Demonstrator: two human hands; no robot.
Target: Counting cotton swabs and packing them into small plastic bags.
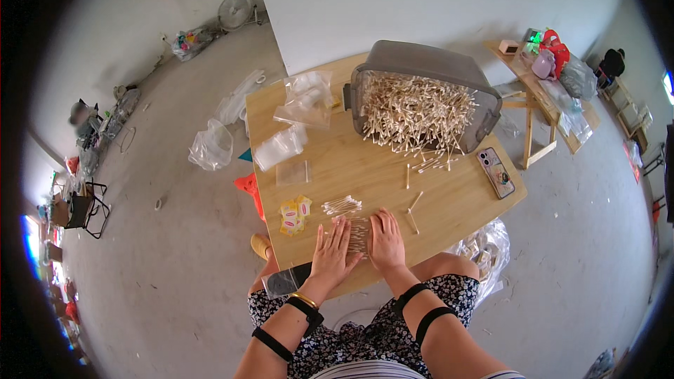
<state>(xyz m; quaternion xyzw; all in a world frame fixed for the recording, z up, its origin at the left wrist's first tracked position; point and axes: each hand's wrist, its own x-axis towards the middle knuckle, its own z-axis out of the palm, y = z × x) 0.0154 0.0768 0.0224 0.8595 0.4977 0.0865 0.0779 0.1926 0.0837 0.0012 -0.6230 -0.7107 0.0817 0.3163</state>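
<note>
Cotton swabs [359, 236] are laid in a row on the wooden table [453, 203], flanked closely by the left hand [331, 251] and right hand [387, 240]. Fingers are extended, hands flattened. A second swab pile [342, 205] is noted just beyond the left fingertips.

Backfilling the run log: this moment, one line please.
left hand, right hand: flank cotton swabs | swab pile: beyond left hand | gray bin: tipped, swabs spilling out
</note>
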